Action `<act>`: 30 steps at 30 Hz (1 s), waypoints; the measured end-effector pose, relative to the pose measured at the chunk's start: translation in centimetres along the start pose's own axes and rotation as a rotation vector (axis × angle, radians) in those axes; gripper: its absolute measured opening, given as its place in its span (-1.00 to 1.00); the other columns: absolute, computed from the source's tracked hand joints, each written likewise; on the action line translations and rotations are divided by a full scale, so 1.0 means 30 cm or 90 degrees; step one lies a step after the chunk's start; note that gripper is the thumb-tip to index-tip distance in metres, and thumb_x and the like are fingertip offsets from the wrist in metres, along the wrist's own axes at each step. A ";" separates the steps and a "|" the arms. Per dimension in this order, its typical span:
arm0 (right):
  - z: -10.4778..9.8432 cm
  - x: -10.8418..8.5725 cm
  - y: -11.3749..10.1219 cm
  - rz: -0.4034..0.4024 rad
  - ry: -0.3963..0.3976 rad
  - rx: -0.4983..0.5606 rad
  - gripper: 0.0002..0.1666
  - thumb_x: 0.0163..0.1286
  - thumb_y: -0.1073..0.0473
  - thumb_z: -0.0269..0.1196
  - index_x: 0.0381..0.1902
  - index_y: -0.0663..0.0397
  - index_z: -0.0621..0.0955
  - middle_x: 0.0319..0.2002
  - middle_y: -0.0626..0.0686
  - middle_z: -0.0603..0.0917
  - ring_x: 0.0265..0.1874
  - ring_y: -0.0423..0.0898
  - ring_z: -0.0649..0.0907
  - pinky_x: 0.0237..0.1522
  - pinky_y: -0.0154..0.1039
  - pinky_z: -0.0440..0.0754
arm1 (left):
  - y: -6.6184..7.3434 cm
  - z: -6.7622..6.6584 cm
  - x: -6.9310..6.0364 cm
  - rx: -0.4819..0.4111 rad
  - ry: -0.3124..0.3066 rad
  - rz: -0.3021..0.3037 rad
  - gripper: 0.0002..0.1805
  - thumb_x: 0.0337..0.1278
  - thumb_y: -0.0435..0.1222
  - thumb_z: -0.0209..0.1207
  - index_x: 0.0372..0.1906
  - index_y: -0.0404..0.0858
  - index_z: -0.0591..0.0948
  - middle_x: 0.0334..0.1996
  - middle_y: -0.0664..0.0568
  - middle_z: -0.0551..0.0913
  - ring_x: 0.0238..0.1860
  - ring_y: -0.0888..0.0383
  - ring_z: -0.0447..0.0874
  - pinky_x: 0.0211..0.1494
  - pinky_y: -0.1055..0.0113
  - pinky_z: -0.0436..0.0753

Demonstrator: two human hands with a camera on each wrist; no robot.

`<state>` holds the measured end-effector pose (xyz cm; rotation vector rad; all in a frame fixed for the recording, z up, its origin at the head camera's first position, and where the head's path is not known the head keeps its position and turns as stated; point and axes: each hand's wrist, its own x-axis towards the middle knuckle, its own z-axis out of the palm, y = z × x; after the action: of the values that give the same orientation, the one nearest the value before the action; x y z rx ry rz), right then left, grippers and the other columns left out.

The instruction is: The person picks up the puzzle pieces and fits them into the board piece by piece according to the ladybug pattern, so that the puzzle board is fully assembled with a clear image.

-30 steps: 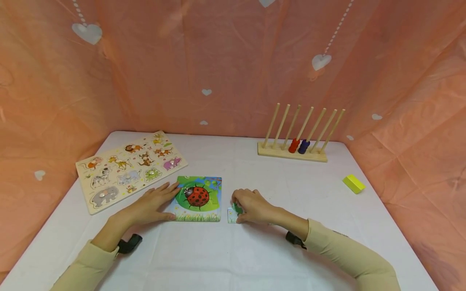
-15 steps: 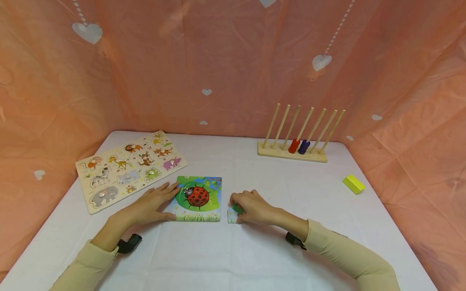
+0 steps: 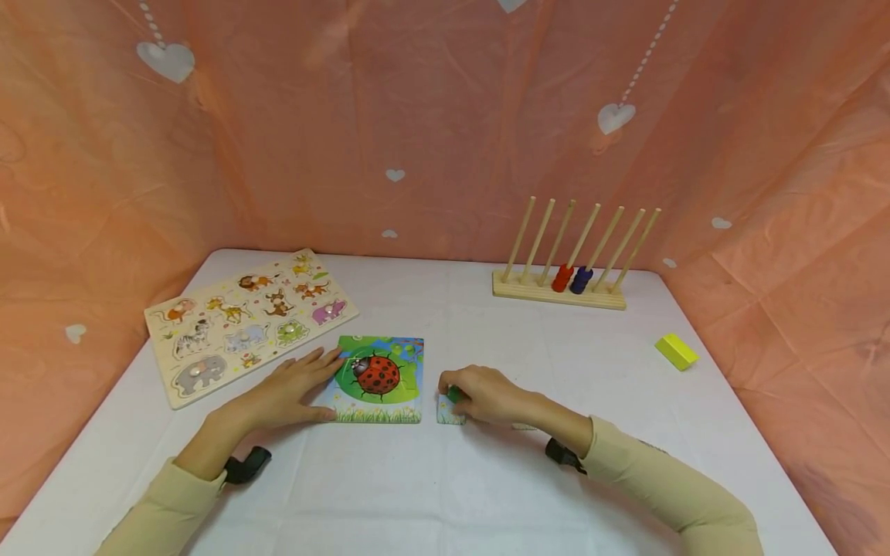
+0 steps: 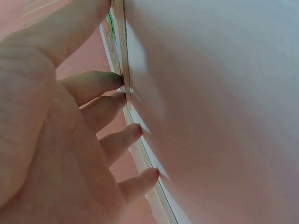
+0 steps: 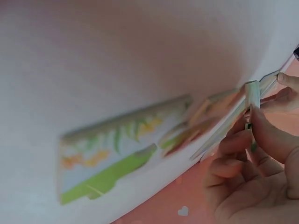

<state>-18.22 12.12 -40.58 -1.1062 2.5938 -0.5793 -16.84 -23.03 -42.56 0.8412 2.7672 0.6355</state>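
Observation:
A square ladybug puzzle (image 3: 378, 378) lies flat on the table before me. My left hand (image 3: 288, 392) rests at its left edge, thumb and fingers spread and fairly straight. To the right of the puzzle, my right hand (image 3: 487, 395) pinches a puzzle piece (image 3: 450, 411) with a green and grassy print. In the right wrist view that held piece (image 5: 252, 93) is tipped up between thumb and fingers. A loose puzzle piece (image 5: 112, 147) with a grass print lies on the table near the right wrist. Another piece (image 5: 205, 122) behind it is blurred.
A wooden animal peg puzzle (image 3: 253, 320) lies at the back left. At the back right stands a wooden rack of upright pegs (image 3: 556, 292) with red and dark blue beads. A yellow block (image 3: 676, 352) sits near the right table edge.
My right hand has shifted very slightly, and the pinched piece has moved a little right and away from me. The left hand and the ladybug puzzle have stayed put.

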 end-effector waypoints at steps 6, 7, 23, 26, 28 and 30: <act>-0.028 0.044 -0.031 -0.050 -0.004 0.018 -0.74 0.27 0.45 0.31 -0.10 0.14 0.64 -0.20 0.06 0.75 -0.31 -0.18 0.63 -0.23 -0.28 0.61 | -0.002 -0.003 -0.005 0.002 -0.001 0.005 0.02 0.05 0.16 0.35 0.47 -0.38 0.30 0.51 -0.29 0.13 0.49 -0.40 -0.01 0.36 -0.46 0.03; -0.034 0.057 -0.040 -0.061 -0.001 0.026 -0.74 0.26 0.47 0.29 -0.11 0.16 0.64 -0.22 0.06 0.74 -0.32 -0.18 0.62 -0.25 -0.30 0.60 | -0.002 -0.004 -0.006 0.003 -0.001 0.005 0.02 0.05 0.17 0.35 0.47 -0.38 0.30 0.51 -0.29 0.14 0.49 -0.40 -0.01 0.36 -0.47 0.03; 0.005 0.329 -0.194 -0.133 0.027 0.129 -0.66 0.34 0.56 0.16 0.06 0.38 0.60 -0.37 0.12 0.69 -0.58 -0.26 0.52 -0.44 -0.52 0.41 | 0.000 -0.007 -0.007 0.002 -0.002 0.010 0.04 0.06 0.17 0.34 0.49 -0.36 0.27 0.51 -0.30 0.15 0.48 -0.41 0.01 0.33 -0.49 0.05; 0.026 0.370 -0.216 -0.135 0.020 0.130 -0.62 0.34 0.57 0.15 0.09 0.35 0.60 -0.47 0.01 0.59 -0.65 -0.30 0.39 -0.50 -0.52 0.33 | 0.000 -0.009 -0.008 -0.010 -0.005 0.006 0.03 0.07 0.16 0.34 0.49 -0.38 0.26 0.50 -0.30 0.14 0.49 -0.40 -0.02 0.34 -0.48 0.02; 0.036 0.388 -0.230 -0.133 0.010 0.129 -0.60 0.34 0.59 0.13 0.10 0.34 0.59 -0.47 0.00 0.57 -0.63 -0.29 0.36 -0.50 -0.52 0.31 | -0.001 -0.008 -0.008 -0.015 -0.003 0.004 0.02 0.07 0.15 0.35 0.47 -0.40 0.28 0.49 -0.32 0.15 0.49 -0.39 -0.02 0.35 -0.48 0.01; 0.044 0.401 -0.241 -0.128 0.004 0.122 -0.59 0.33 0.59 0.12 0.11 0.33 0.59 -0.40 0.02 0.61 -0.60 -0.28 0.36 -0.49 -0.52 0.33 | -0.002 -0.007 -0.008 -0.019 -0.001 0.003 0.00 0.07 0.12 0.36 0.44 -0.44 0.31 0.48 -0.34 0.16 0.49 -0.40 -0.01 0.35 -0.48 0.01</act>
<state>-21.29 -1.58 -39.44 -1.3091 2.3873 -0.8571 -16.72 -23.29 -42.40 0.8423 2.7479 0.6761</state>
